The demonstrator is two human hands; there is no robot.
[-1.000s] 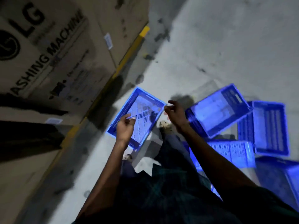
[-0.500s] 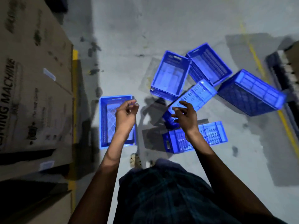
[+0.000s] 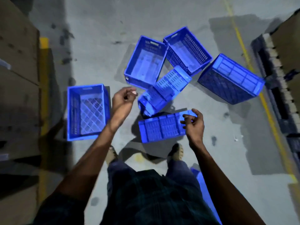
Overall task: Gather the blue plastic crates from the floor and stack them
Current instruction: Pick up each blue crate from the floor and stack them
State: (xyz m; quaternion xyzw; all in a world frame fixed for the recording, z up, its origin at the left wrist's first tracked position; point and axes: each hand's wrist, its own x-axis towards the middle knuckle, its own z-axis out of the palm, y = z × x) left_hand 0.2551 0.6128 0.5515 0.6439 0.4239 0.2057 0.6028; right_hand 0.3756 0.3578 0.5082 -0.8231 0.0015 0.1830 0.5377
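6 blue crates [image 3: 164, 130] on floor [image 3: 100, 30], unstacked.

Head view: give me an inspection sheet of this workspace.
Surface: grey concrete floor, stained, with yellow line.
Job's things: upright crate apart at left; six blue crates in a loose cluster, some tipped or overturned; none stacked.
Clutter: dark marks on floor.
Hands: left hand and right hand above the crates, loosely curled, holding nothing.
Cables: nothing seen.
Surroundings: cardboard boxes at left; dark pallet at right.
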